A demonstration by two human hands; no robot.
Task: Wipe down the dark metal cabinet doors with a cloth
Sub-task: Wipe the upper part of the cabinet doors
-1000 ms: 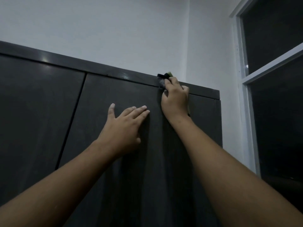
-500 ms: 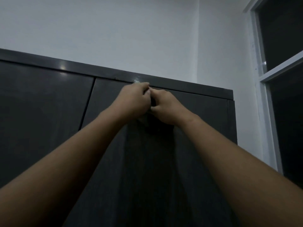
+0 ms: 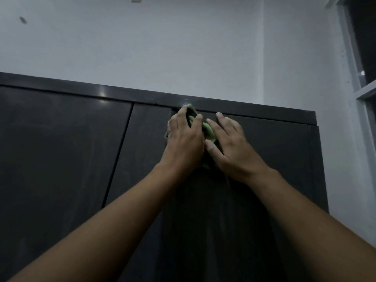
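Overhead, cabinet doors (image 3: 67, 159) closed (contents hidden), left hand (image 3: 184, 137) gripping cloth (image 3: 208, 130)

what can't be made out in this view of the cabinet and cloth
- Head view: most of the green cloth is hidden under the left hand and right hand.
- Head view: the cabinet doors run off the bottom and left edges, so their lower parts are unseen.
- Head view: the window is cut by the right edge.

view: one wide-angle camera on my head | faces: forward, tilted up at the top of the cabinet doors (image 3: 61, 159) | range: near, doors fill the lower frame | far: wall (image 3: 162, 47) above, window (image 3: 366, 58) far right
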